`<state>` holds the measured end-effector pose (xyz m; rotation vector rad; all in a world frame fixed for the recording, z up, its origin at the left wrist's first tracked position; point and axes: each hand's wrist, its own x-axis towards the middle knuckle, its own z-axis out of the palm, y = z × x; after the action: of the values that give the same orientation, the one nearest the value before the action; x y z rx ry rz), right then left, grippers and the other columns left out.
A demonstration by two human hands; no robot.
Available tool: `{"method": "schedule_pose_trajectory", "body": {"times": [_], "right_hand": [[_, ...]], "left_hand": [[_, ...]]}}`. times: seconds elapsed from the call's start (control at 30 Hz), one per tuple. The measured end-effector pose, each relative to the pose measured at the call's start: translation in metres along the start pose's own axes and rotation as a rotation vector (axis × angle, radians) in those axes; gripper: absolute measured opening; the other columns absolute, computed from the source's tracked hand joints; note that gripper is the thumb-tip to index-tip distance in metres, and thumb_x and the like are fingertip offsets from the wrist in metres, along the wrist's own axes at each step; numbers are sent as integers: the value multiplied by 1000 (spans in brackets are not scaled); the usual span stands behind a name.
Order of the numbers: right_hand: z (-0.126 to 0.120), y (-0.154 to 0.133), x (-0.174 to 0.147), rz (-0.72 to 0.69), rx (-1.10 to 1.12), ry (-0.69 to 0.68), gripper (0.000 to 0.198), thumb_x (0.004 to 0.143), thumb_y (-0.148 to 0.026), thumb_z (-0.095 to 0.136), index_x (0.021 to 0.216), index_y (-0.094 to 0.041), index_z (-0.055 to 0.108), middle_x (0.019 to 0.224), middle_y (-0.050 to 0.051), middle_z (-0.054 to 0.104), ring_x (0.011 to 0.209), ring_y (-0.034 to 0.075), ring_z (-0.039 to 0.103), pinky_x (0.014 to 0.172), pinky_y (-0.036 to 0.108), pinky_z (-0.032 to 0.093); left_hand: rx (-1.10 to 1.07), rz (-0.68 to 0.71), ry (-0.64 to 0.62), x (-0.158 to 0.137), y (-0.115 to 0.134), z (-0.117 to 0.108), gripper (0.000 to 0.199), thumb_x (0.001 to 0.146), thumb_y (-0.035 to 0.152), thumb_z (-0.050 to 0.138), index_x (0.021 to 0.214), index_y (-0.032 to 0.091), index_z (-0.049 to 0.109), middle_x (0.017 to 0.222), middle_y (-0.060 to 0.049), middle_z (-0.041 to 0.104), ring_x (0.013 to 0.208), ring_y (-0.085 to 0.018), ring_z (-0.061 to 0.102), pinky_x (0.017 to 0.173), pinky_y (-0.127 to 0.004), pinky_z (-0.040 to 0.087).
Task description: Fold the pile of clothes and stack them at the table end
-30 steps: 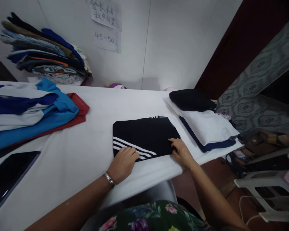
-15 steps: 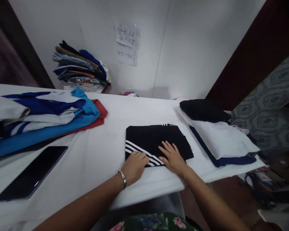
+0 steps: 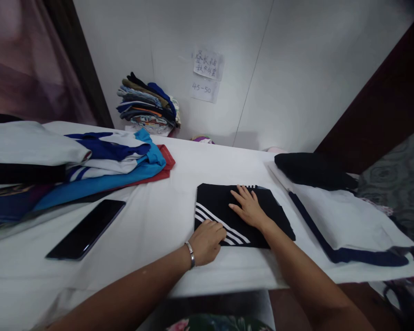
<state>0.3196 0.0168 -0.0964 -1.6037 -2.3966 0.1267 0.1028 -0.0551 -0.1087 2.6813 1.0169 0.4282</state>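
A folded black garment with white stripes (image 3: 224, 197) lies flat on the white-covered table (image 3: 227, 276) in front of me. My left hand (image 3: 208, 241), with a silver bracelet at its wrist, rests at the garment's near edge over the diagonal stripes. Its fingers are curled on the fabric, and the thumb is mostly hidden. Spread flat, my right hand (image 3: 248, 207) lies on the upper middle of the garment, its fingertips near the far edge where small white stripe ends show.
Loose clothes in white, blue and red (image 3: 124, 172) are heaped at the left, behind a dark phone (image 3: 88, 228). Folded white (image 3: 345, 218) and black clothes (image 3: 313, 170) lie at the right. A tall clothes stack (image 3: 148, 105) stands by the wall, near paper notes (image 3: 207, 64).
My right hand has slid away from me across the garment toward its far edge. My left hand stays near the lower stripes. The view has turned somewhat left.
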Motion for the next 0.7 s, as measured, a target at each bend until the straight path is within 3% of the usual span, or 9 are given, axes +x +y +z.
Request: {"method": "schedule_pose_trajectory", "body": {"times": [0.13,0.27,0.43,0.6,0.7], "right_hand": [[20,14,19,96,-57,-105,58,93,-55,39,142,-24,41,153,11,29,143,31,19,111,61,15],[28,20,17,100,-34,-96,58,93,-57,36,142,-27,41,154,9,28,144,29,18,112,58,13],[9,37,8,118,33,-87,57,93,-59,35,141,-29,41,155,8,27,144,27,16,112,57,14],[-6,76,-8,381,-69,-71,59,93,-58,37,142,-25,40,153,11,29,144,30,18,111,58,15],[-7,85,-11,421,-18,-95,61,93,-58,36,144,-25,38,154,10,28,144,28,17,112,56,17]], "left_hand": [[6,14,3,-1,-1,1,19,70,6,53,82,20,50,88,-4,58,84,-19,51,80,-35,38],[-28,13,17,-3,-1,2,19,69,6,52,82,20,50,87,-4,58,83,-19,51,80,-36,38],[-63,12,48,-3,-2,1,20,68,4,49,80,20,50,85,-3,58,80,-19,50,78,-35,38],[-96,20,51,-2,-3,0,19,70,2,46,78,20,49,83,-2,57,79,-18,50,77,-36,40],[-97,26,55,-1,-4,0,21,69,1,45,77,20,49,81,-2,58,78,-19,51,75,-35,41]]}}
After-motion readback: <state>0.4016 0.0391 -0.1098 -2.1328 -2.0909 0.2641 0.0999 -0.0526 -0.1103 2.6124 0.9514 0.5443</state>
